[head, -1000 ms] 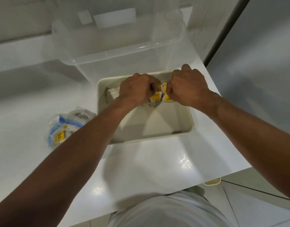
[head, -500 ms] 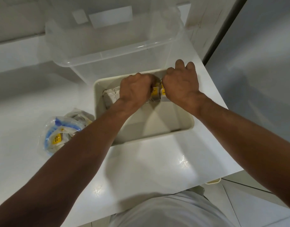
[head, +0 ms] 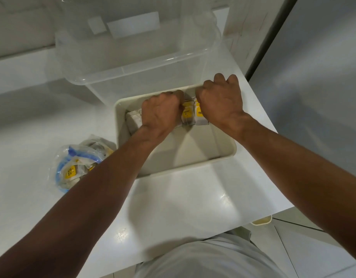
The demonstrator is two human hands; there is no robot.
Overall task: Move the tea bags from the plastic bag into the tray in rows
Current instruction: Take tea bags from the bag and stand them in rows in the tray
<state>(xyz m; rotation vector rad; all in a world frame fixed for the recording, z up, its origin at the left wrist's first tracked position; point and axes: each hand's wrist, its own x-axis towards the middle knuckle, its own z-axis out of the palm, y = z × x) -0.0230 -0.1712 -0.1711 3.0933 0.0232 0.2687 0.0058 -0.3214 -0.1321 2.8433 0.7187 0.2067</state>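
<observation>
Paper tea bags (head: 188,115) with yellow labels are gripped by both hands: the left hand (head: 161,113) and the right hand (head: 219,101) curl their fingers down over them. Their row runs left to right along the far wall of the cream tray (head: 185,167), labels facing up. A clear container (head: 133,63) stands just behind the tray. The plastic bag (head: 76,165) lies near the counter's left side.

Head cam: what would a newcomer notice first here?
The left hand and the right hand meet as fists at the far end of the cream tray, curled on a row of yellow-labelled tea bags. Left of the tray, on the white counter, lies the crumpled plastic bag with more yellow-labelled bags inside. A large clear bin stands behind the tray.
</observation>
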